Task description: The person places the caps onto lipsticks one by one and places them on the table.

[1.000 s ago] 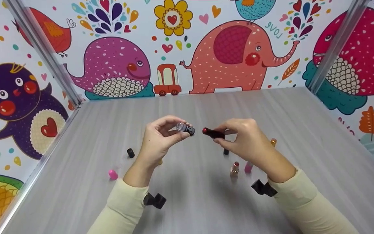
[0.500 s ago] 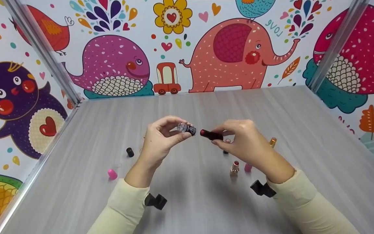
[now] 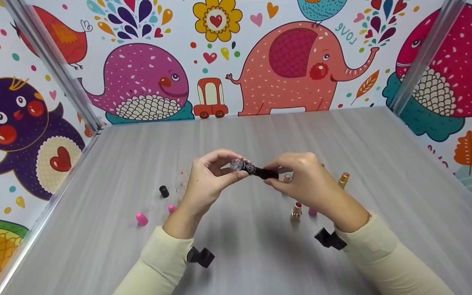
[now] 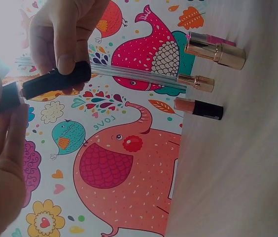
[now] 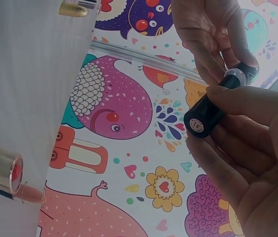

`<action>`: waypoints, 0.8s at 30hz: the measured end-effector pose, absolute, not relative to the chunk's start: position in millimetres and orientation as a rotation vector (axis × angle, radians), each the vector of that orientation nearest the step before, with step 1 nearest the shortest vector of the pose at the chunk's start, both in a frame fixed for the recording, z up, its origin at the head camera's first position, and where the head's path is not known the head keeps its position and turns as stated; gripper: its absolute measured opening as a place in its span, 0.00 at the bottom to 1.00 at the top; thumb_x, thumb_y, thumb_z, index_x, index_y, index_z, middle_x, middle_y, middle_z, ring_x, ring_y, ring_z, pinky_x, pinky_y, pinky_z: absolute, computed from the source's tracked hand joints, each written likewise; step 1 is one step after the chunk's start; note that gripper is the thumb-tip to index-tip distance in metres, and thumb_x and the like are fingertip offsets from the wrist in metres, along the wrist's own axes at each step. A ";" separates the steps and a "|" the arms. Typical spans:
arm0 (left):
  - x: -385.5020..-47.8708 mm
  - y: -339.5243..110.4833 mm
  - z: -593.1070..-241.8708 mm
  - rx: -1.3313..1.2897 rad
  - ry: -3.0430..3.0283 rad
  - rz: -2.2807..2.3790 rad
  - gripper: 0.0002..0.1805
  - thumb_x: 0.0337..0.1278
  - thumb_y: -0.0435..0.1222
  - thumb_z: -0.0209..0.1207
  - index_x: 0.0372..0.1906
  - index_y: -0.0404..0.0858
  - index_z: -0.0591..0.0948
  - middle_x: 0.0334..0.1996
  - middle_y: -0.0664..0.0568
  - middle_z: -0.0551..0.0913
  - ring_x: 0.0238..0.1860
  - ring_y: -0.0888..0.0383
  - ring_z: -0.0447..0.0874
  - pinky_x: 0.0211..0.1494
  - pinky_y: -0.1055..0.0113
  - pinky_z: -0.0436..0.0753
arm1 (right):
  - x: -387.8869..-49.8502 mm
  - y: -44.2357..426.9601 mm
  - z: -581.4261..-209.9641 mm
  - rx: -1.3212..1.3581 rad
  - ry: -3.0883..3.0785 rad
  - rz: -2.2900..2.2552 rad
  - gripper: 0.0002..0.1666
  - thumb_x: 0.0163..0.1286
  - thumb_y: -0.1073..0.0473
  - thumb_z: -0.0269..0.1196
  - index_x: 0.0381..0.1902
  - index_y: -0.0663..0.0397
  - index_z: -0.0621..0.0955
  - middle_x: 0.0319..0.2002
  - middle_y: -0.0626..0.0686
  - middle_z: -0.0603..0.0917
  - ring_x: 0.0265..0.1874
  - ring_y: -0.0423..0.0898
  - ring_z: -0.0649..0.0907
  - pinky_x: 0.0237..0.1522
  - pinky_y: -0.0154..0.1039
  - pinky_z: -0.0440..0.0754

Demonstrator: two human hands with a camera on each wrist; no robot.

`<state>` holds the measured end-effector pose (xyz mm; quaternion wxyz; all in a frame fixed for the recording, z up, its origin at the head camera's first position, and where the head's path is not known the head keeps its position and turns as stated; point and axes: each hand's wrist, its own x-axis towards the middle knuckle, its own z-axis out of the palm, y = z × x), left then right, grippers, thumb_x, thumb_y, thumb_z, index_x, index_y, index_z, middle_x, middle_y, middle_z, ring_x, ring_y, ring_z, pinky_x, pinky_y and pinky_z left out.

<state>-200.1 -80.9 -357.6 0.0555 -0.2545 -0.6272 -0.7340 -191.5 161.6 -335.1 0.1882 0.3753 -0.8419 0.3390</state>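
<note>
In the head view, my left hand [image 3: 209, 176] pinches a black lipstick cap [image 3: 249, 168] with a clear faceted end between thumb and fingers. My right hand [image 3: 312, 174] grips the black base of a lipstick [image 3: 266, 173], held level above the table. Cap and lipstick meet end to end in one line, and the red bullet is no longer visible in the head view. The right wrist view shows the round label on the bottom of the lipstick base [image 5: 202, 117]. A narrow lighter band shows where the two pieces meet.
Right of centre stand uncapped lipsticks: a gold one with a red bullet [image 3: 296, 212], a pink one [image 3: 312, 212], a gold one [image 3: 343, 180] and a black one with a peach bullet [image 4: 198, 107]. Leftward lie a black cap [image 3: 164, 191] and pink caps [image 3: 141, 219]. Patterned walls enclose the table.
The gap between cap and lipstick has closed. My left hand has moved slightly right and down, and the lipstick's red tip has gone into the cap.
</note>
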 end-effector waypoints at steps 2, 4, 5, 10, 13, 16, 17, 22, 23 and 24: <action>-200.4 -79.5 -358.7 -0.783 -1.901 -2.238 0.15 0.55 0.21 0.74 0.48 0.24 0.85 0.44 0.44 0.90 0.47 0.48 0.91 0.56 0.53 0.90 | -191.1 161.1 -334.9 1.064 -2.356 0.964 0.15 0.57 0.70 0.81 0.43 0.57 0.92 0.39 0.50 0.92 0.40 0.43 0.93 0.45 0.38 0.91; -200.1 -78.2 -359.4 -0.790 -1.901 -2.248 0.16 0.55 0.20 0.74 0.48 0.24 0.85 0.44 0.43 0.90 0.47 0.48 0.91 0.56 0.53 0.90 | -190.6 160.6 -334.9 1.070 -2.340 0.977 0.15 0.57 0.70 0.82 0.43 0.58 0.91 0.39 0.50 0.92 0.40 0.43 0.93 0.44 0.38 0.91; -200.1 -77.6 -360.0 -0.791 -1.901 -2.253 0.16 0.55 0.20 0.74 0.48 0.24 0.85 0.44 0.43 0.90 0.47 0.48 0.91 0.55 0.53 0.90 | -190.4 160.3 -335.1 1.074 -2.333 0.987 0.15 0.57 0.70 0.82 0.43 0.58 0.91 0.39 0.50 0.92 0.40 0.43 0.93 0.44 0.38 0.91; -198.8 -74.9 -362.7 -0.789 -1.908 -2.256 0.17 0.54 0.20 0.74 0.49 0.24 0.85 0.44 0.44 0.89 0.46 0.48 0.92 0.55 0.52 0.90 | -188.8 159.0 -335.4 1.062 -2.339 1.017 0.16 0.59 0.68 0.81 0.45 0.58 0.91 0.41 0.51 0.93 0.40 0.43 0.93 0.42 0.37 0.91; -198.7 -73.1 -364.3 -0.799 -1.911 -2.250 0.16 0.55 0.20 0.74 0.49 0.24 0.85 0.44 0.45 0.89 0.46 0.48 0.92 0.56 0.52 0.90 | -188.4 158.3 -335.8 1.044 -2.357 1.020 0.17 0.60 0.67 0.81 0.47 0.58 0.91 0.42 0.51 0.93 0.40 0.43 0.93 0.41 0.37 0.91; -198.8 -71.7 -365.2 -0.817 -1.922 -2.230 0.16 0.55 0.21 0.74 0.49 0.24 0.85 0.44 0.44 0.88 0.47 0.48 0.91 0.57 0.52 0.90 | -188.2 157.8 -336.2 1.040 -2.359 1.015 0.17 0.60 0.67 0.81 0.47 0.58 0.91 0.42 0.51 0.93 0.40 0.43 0.93 0.40 0.38 0.92; -198.6 -71.3 -365.4 -0.822 -1.924 -2.224 0.16 0.56 0.21 0.74 0.48 0.25 0.85 0.44 0.44 0.88 0.48 0.47 0.91 0.57 0.52 0.90 | -188.0 157.4 -336.0 1.042 -2.358 1.009 0.17 0.59 0.67 0.81 0.47 0.58 0.91 0.42 0.50 0.93 0.40 0.43 0.93 0.40 0.38 0.92; -198.2 -69.6 -367.2 -0.824 -1.955 -2.185 0.15 0.56 0.22 0.74 0.48 0.27 0.86 0.44 0.43 0.88 0.48 0.47 0.91 0.57 0.53 0.90 | -187.3 157.0 -335.8 1.063 -2.347 0.985 0.16 0.59 0.67 0.81 0.46 0.56 0.91 0.41 0.50 0.93 0.40 0.43 0.93 0.38 0.39 0.92; -197.9 -69.4 -367.5 -0.819 -1.965 -2.180 0.15 0.56 0.22 0.74 0.48 0.27 0.86 0.44 0.43 0.89 0.48 0.47 0.92 0.56 0.53 0.90 | -187.0 157.0 -335.6 1.065 -2.345 0.982 0.16 0.59 0.67 0.81 0.46 0.56 0.92 0.41 0.49 0.93 0.40 0.43 0.93 0.38 0.39 0.92; -197.8 -69.2 -367.8 -0.816 -1.974 -2.175 0.15 0.56 0.22 0.74 0.48 0.28 0.86 0.44 0.43 0.89 0.48 0.46 0.92 0.56 0.53 0.90 | -186.8 157.1 -335.7 1.067 -2.343 0.980 0.16 0.59 0.67 0.81 0.46 0.56 0.92 0.40 0.49 0.93 0.40 0.43 0.93 0.38 0.39 0.92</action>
